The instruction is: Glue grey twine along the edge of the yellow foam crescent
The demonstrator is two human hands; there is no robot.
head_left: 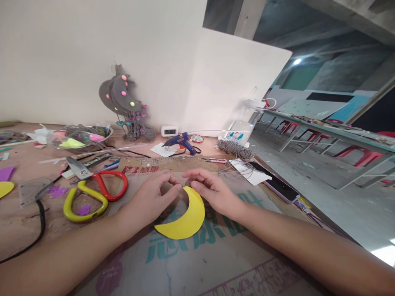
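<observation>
A flat yellow crescent moon (196, 216), like foam or felt, is in front of me over the printed cardboard. My right hand (214, 192) has its thumb and curled fingers at the crescent's upper tip, gripping it there. On the other side of that tip, my left hand (159, 193) has thumb and index finger pinched together. Whatever is between those left fingertips, if anything, is too small to make out. Beneath both hands lies the cardboard sheet (185, 271) with green and purple printing.
Big scissors (103, 197) with red and yellow handles lie left. Behind are a blue glue gun (182, 142), a small digital clock (169, 130), grey yarn (236, 149) and a bowl (106, 133). Grey moon ornaments (123, 96) hang at the wall. A phone (280, 185) lies right.
</observation>
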